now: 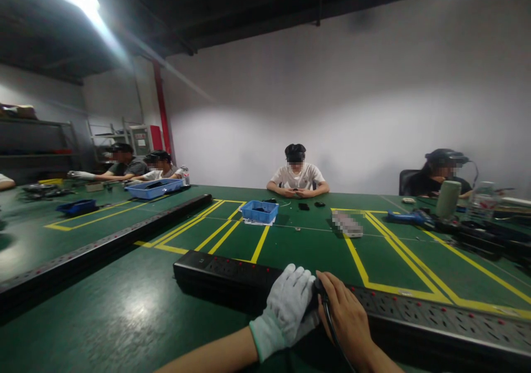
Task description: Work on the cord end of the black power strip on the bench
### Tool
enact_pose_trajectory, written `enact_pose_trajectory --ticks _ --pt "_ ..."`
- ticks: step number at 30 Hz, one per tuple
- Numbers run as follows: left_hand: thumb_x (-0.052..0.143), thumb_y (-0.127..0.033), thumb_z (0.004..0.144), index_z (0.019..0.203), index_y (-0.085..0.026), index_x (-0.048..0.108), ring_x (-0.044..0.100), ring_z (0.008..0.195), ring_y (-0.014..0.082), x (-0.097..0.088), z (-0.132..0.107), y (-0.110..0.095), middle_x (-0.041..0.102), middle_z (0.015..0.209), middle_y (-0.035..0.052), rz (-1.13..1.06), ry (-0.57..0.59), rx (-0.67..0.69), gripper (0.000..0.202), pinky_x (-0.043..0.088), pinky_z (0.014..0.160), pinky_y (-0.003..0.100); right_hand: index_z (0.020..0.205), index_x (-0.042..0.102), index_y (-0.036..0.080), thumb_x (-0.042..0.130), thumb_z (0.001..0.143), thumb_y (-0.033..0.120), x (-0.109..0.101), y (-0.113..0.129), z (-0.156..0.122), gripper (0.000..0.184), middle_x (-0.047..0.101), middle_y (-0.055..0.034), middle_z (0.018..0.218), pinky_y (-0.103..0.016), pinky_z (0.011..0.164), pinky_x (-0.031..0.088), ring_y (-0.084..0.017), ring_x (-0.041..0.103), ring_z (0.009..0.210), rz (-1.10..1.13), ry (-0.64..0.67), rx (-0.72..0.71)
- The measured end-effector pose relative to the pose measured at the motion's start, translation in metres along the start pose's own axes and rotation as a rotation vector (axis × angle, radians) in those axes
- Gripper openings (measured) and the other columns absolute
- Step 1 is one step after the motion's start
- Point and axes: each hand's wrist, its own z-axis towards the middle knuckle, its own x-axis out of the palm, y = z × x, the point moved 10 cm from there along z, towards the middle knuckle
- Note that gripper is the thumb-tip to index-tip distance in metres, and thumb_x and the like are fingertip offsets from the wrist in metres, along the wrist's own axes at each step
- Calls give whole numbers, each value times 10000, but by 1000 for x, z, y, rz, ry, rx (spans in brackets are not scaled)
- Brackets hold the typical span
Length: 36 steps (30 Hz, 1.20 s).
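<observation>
A long black power strip (pixel 232 276) with rows of sockets and small red dots lies across the green table in front of me. My left hand (pixel 287 306), in a white glove with a green cuff, is closed around the strip, fingers over its top. Right beside it, my bare right hand (pixel 346 313) grips a black plug (pixel 318 285) against the strip's upper side. From the plug a black cable (pixel 332 326) runs down toward me. Whether the plug's pins sit inside a socket is hidden by my hands.
Another long power strip (pixel 120 232) lies to the left. Blue trays (pixel 260 212) stand beyond yellow tape lines (pixel 367 268). A small blurred box (pixel 347 223), a green cylinder (pixel 448 200) and a clear bottle (pixel 482 202) are farther right. Several people sit around the table.
</observation>
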Motion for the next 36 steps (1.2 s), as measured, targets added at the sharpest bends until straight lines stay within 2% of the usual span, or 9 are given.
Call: enact_pose_trajectory --ticks 7,12,17,25,31,36 --pt "485 -401 842 1232 -82 504 527 1132 273 -2 -2 0 617 1132 142 -5 -39 -6 505 439 980 478 1314 405 153 426 855 232 -7 3 2 466 550 -119 1189 -340 870 488 -213 560 1039 16 -12 0" --pt "486 -413 841 1231 -86 507 525 1135 282 4 -4 1 607 1146 145 -9 -10 -11 509 442 977 479 1328 391 159 441 848 215 -4 2 1 486 544 -116 1205 -342 885 481 -212 553 1055 32 7 12" --pt "498 -393 837 1227 -77 505 522 1139 277 2 -6 0 600 1159 147 0 -33 -10 502 439 983 479 1327 397 171 448 853 231 -3 1 -1 480 548 -112 1202 -344 875 485 -214 560 1042 29 3 17" --pt "461 -375 862 1257 -74 476 485 1185 263 8 -9 0 563 1220 154 15 46 31 496 414 1010 474 1334 381 150 443 839 209 -6 3 2 503 536 -119 1212 -348 884 481 -216 548 1059 24 14 14" --pt "473 -346 850 1265 -81 466 488 1182 267 4 -9 1 565 1213 160 -5 2 9 492 422 1002 476 1326 393 166 437 847 212 -10 5 3 483 551 -112 1198 -343 866 489 -214 560 1041 27 -4 13" --pt "478 -350 850 1272 -70 461 486 1182 276 6 -9 0 562 1215 164 3 26 34 506 424 997 487 1321 400 165 433 852 214 -9 4 3 473 552 -112 1195 -341 868 489 -212 562 1037 31 -1 19"
